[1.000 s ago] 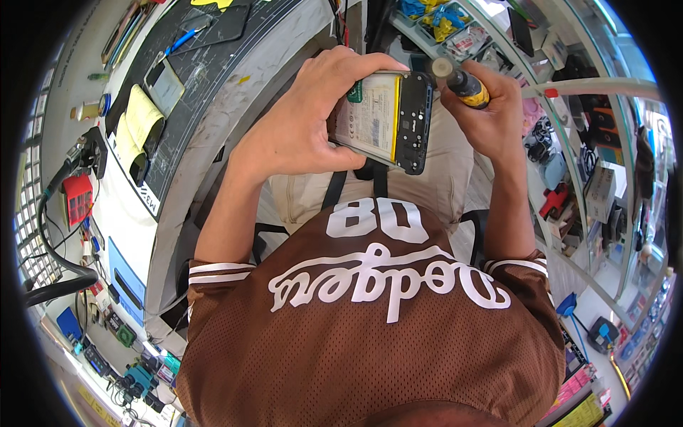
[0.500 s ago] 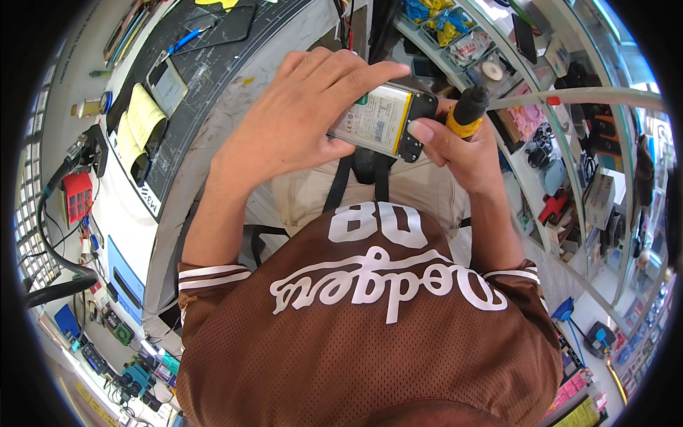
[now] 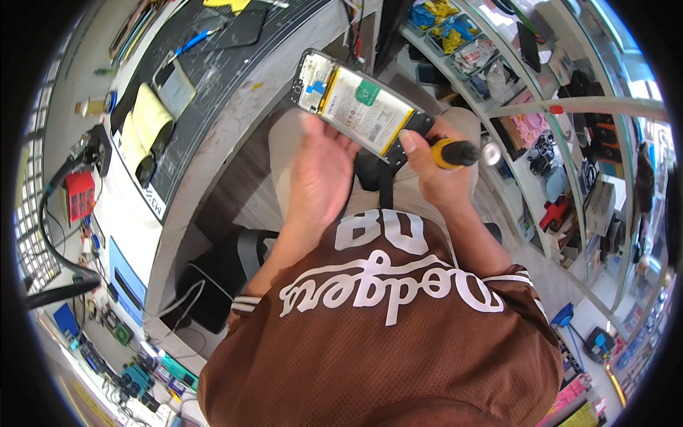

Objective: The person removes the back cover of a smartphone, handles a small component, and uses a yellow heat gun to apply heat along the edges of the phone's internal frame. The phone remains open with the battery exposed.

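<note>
An opened phone (image 3: 366, 110) is held tilted above my lap, its inside facing up. A white battery with yellow edges and a green tab fills its middle; circuit parts with blue pieces show at its far-left end. My right hand (image 3: 445, 167) grips the phone's near-right end, thumb on the black cover there. The same hand also holds a screwdriver (image 3: 455, 153) with a yellow and black handle. My left hand (image 3: 320, 171) is at the phone's lower left side, palm up, thumb apart from the fingers. It is smeared by motion, and its fingertips are partly behind the phone.
On the left, a workbench (image 3: 128, 235) carries a dark mat (image 3: 220, 78), a blue-handled tool (image 3: 196, 41), a yellow cloth-like piece (image 3: 146, 117) and a red box (image 3: 80, 196). To the right stands a glass shelf (image 3: 569, 107) with trays and assorted parts. A black bag-like object (image 3: 217, 285) lies below the bench.
My left hand has come off the top of the phone and moved down to its lower left side, uncovering the battery and far end. The phone has tilted, and the screwdriver handle has swung lower.
</note>
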`<state>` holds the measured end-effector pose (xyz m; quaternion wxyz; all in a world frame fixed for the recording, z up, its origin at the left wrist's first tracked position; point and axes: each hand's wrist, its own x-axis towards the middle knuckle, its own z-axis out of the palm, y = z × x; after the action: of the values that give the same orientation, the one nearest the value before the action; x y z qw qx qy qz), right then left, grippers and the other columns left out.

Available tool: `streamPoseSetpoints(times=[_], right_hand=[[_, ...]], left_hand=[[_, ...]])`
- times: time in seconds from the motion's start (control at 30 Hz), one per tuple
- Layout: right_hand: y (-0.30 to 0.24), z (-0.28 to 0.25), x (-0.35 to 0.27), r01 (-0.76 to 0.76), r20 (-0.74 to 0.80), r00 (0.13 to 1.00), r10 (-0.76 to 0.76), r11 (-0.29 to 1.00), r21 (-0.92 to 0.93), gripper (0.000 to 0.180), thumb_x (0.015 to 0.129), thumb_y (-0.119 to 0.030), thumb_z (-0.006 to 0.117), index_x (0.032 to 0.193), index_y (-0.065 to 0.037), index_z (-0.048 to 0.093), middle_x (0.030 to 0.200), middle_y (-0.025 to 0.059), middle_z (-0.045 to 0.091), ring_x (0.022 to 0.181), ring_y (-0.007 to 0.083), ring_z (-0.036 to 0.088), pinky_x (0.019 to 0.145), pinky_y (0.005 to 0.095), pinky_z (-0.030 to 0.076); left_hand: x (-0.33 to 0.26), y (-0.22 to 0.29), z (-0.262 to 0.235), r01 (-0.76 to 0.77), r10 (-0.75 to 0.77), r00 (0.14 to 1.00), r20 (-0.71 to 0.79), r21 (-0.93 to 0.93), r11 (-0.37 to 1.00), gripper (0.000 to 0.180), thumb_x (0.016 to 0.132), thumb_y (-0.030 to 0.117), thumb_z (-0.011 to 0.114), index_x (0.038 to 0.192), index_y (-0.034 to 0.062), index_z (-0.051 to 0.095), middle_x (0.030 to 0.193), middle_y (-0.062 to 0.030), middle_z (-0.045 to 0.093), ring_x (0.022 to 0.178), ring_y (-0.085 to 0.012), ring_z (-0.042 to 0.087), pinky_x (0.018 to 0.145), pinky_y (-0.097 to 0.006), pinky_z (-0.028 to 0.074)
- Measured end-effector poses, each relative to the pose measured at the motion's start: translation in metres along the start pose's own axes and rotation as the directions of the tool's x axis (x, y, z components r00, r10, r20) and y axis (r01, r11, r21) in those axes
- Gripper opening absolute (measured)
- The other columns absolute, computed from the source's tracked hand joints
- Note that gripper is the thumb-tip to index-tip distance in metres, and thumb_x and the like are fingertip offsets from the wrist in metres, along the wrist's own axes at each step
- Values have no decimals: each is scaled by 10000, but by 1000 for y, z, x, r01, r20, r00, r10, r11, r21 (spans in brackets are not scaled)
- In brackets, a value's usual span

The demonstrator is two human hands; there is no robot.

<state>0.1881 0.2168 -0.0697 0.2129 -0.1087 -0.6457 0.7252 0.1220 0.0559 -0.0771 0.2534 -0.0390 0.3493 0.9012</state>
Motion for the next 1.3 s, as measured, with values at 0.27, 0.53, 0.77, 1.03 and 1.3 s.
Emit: streamPoseSetpoints(times=[0.27, 0.53, 0.77, 1.03, 1.3], right_hand=[[-4, -14, 7, 203, 323, 939, -115, 945, -255, 265, 803, -171, 909, 801, -44, 675, 644, -26, 596, 610, 25, 493, 532, 242, 391], [-7, -46, 24, 236, 334, 942, -26, 759, -606, 227, 755, -146, 858, 748, -46, 654, 601, 85, 576, 513, 197, 524, 518, 299, 416], [-16, -35, 26, 246, 316, 948, -47, 739, -627, 221, 766, -150, 851, 773, -41, 658, 615, 93, 572, 516, 210, 507, 521, 307, 422], [-25, -36, 30, 266, 316, 947, -62, 703, -660, 216, 698, -103, 847, 802, -39, 669, 656, 107, 594, 561, 237, 540, 565, 323, 451], [-23, -37, 30, 269, 275, 956, -102, 678, -684, 206, 719, -102, 841, 798, -32, 664, 667, 116, 594, 564, 255, 528, 569, 330, 447]], left_hand=[[18, 27, 30, -144, 151, 988, -32, 159, 977, 417, 1062, 346, 600, 1357, 53, 561, 1184, -42, 680, 1051, -142, 679, 921, -330, 559], [22, 45, 35, -35, 28, 997, 66, 111, 993, 369, 1055, 309, 608, 1314, 46, 620, 1144, -54, 720, 996, -141, 716, 876, -321, 584], [25, 44, 24, -49, 41, 998, 53, 165, 985, 365, 1052, 293, 613, 1306, 31, 621, 1147, -56, 724, 1007, -133, 721, 877, -301, 591], [22, 47, 38, -158, 150, 987, 51, 261, 952, 335, 1033, 296, 641, 1259, 50, 638, 1088, -57, 727, 945, -134, 727, 822, -303, 607], [22, 51, 48, -90, 71, 993, 98, 198, 976, 351, 1060, 261, 607, 1288, -4, 582, 1064, -79, 710, 896, -135, 724, 787, -280, 610]])
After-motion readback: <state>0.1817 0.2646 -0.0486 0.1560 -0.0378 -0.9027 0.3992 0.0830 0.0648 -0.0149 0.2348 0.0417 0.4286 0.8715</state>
